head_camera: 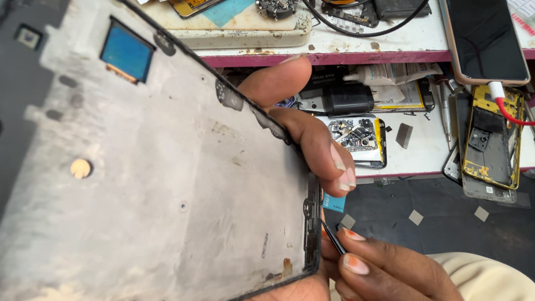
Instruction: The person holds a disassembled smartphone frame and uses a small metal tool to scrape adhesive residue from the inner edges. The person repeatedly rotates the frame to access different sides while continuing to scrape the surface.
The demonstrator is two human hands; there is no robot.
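Observation:
A large grey metal device frame [155, 199] with a dark rim fills the left of the view, tilted and held close to the camera. It bears a small blue square part [126, 52] near its top. My left hand [315, 140] holds it from behind, with fingers curled over its right edge and the palm under its lower corner. Below that, my right hand [388, 275] pinches a thin black pointed tool [333, 236]. The tool's tip touches the frame's lower right edge.
A white workbench with a pink edge [401, 51] holds a dark-screened phone [482, 22] on a red cable. On a lower shelf lie an opened phone with a yellow frame [493, 143], another opened phone [357, 139] and a black block [347, 98]. Dark tiled floor [479, 216] lies below.

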